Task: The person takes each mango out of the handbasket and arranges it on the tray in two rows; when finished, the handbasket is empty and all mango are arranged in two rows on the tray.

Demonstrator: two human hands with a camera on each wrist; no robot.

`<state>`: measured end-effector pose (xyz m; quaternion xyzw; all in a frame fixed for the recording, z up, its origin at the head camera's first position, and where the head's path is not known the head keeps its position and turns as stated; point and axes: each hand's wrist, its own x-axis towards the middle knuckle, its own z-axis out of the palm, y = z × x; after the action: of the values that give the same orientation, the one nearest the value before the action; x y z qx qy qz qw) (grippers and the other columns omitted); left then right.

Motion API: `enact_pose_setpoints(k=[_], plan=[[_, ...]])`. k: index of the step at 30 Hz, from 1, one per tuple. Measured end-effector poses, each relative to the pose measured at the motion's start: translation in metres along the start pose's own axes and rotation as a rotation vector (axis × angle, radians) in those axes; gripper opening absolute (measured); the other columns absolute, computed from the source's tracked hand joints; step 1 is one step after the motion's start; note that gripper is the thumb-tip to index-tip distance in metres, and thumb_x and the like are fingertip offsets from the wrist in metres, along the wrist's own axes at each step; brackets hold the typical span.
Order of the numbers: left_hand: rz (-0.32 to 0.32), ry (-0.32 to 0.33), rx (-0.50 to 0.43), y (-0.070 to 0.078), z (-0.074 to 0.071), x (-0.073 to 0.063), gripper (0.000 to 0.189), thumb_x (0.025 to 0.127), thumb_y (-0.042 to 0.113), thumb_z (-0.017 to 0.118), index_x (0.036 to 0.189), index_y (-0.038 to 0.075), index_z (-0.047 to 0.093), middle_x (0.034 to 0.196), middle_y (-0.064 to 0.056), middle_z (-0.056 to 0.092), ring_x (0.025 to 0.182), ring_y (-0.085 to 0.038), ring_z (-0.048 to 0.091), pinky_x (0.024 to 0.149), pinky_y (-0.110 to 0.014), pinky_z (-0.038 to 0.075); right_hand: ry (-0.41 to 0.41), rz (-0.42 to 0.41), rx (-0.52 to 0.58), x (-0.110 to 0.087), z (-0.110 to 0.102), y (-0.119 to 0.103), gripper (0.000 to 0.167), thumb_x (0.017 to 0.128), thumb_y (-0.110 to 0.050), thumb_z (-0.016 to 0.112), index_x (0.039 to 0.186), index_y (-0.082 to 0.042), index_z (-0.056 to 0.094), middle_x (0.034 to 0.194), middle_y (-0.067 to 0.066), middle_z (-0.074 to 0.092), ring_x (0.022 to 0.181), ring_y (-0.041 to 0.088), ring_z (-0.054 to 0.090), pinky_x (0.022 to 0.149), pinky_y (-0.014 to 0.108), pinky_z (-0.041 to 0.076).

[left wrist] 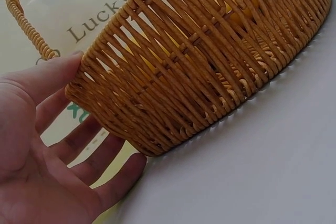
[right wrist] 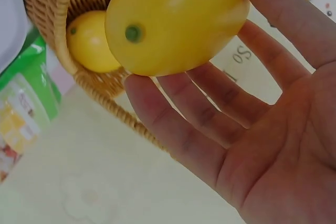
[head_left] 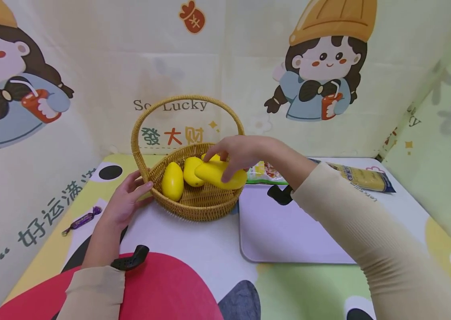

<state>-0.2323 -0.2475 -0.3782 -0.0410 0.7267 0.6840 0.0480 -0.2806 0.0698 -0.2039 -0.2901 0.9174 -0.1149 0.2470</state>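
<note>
A wicker basket (head_left: 199,214) with a tall arched handle stands near the back of the table. Its left edge is held by my left hand (head_left: 127,200), thumb at the rim and fingers along the outer side (left wrist: 63,150). Above the basket's right part, my right hand (head_left: 243,153) grips a yellow mango (head_left: 219,174) between thumb and fingers; the right wrist view shows this mango (right wrist: 178,22) with a green stem spot. Inside the basket lie a mango (head_left: 173,182) at the left, another mango (head_left: 191,172) in the middle, and one partly hidden behind the right hand.
A lavender tray (head_left: 289,240) lies right of the basket, partly under the right forearm. Behind it are a green-edged snack packet (head_left: 265,174) and a yellow pasta bag (head_left: 363,178). One purple wrapped candy (head_left: 82,221) lies at the left. A printed cloth wall rises behind.
</note>
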Motion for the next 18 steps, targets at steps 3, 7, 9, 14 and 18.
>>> enact_pose_setpoints(k=[3, 7, 9, 14, 18], plan=[[0.003, 0.0, -0.003, -0.001, 0.0, -0.001, 0.074, 0.104, 0.036, 0.063, 0.166, 0.03, 0.023, 0.169, -0.014, 0.024, 0.148, -0.029, 0.037, 0.123, -0.054, 0.035, 0.011, 0.0, -0.004, -0.01, -0.003, 0.002, 0.063, 0.089, -0.02, 0.081, 0.145, -0.037, 0.057, 0.142, 0.007, 0.056, 0.12, 0.026, 0.059, 0.086, 0.037, 0.063], [0.001, -0.006, -0.008, -0.003, 0.0, 0.0, 0.075, 0.103, 0.038, 0.063, 0.166, 0.03, 0.022, 0.169, -0.014, 0.025, 0.145, -0.025, 0.039, 0.122, -0.052, 0.036, 0.015, 0.003, -0.005, -0.022, -0.006, 0.009, 0.064, 0.089, -0.02, 0.081, 0.146, -0.036, 0.057, 0.141, 0.008, 0.058, 0.115, 0.027, 0.063, 0.087, 0.037, 0.063], [-0.002, -0.004, -0.007, -0.004, 0.0, -0.001, 0.075, 0.104, 0.037, 0.063, 0.166, 0.03, 0.022, 0.169, -0.013, 0.025, 0.146, -0.026, 0.039, 0.122, -0.051, 0.036, 0.018, 0.005, -0.006, -0.028, -0.006, 0.014, 0.064, 0.09, -0.02, 0.081, 0.146, -0.035, 0.056, 0.139, 0.009, 0.059, 0.111, 0.028, 0.064, 0.086, 0.037, 0.063], [-0.004, 0.006, -0.009, -0.004, 0.0, -0.002, 0.074, 0.104, 0.035, 0.063, 0.166, 0.031, 0.022, 0.169, -0.013, 0.024, 0.149, -0.029, 0.036, 0.121, -0.051, 0.037, 0.035, 0.02, 0.019, -0.043, -0.009, 0.029, 0.063, 0.09, -0.021, 0.08, 0.147, -0.034, 0.056, 0.135, 0.011, 0.059, 0.102, 0.027, 0.066, 0.082, 0.036, 0.062], [0.007, 0.002, -0.004, -0.004, -0.001, 0.0, 0.074, 0.104, 0.035, 0.063, 0.166, 0.03, 0.023, 0.169, -0.014, 0.025, 0.145, -0.025, 0.04, 0.118, -0.043, 0.043, 0.049, 0.049, 0.058, -0.054, -0.011, 0.042, 0.063, 0.09, -0.023, 0.081, 0.147, -0.034, 0.055, 0.135, 0.012, 0.057, 0.1, 0.028, 0.066, 0.075, 0.035, 0.063]])
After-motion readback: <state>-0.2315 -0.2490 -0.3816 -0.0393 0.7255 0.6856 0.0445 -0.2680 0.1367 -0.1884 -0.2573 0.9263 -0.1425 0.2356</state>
